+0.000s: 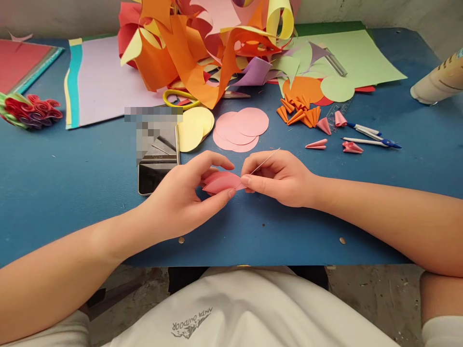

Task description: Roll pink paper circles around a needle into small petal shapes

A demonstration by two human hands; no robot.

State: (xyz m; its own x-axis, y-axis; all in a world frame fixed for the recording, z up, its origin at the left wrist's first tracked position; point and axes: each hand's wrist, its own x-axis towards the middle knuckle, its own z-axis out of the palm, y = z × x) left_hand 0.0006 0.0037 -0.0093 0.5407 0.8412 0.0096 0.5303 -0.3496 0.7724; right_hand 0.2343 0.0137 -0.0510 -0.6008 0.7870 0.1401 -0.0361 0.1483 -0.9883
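Both hands meet over the blue table, near its front edge. My left hand (191, 193) curls round a folded pink paper piece (221, 181), its thumb on the lower edge. At the right end of that paper, my right hand (280, 178) pinches with thumb and index finger, and a thin light stick (265, 161) slants up to the right out of the pinch. Just beyond the hands lie pink paper circles (240, 129) and yellow circles (195, 127). Beside the left hand is a dark phone (155, 178), partly pixelated.
Orange paper scraps (181, 43) pile at the back, with yellow-handled scissors (183, 99) beneath. Orange cones (302, 113), pink cones (324, 126) and pens (372, 140) lie right. A bottle (439, 79) stands far right; a rolled-paper piece (32, 111) lies far left.
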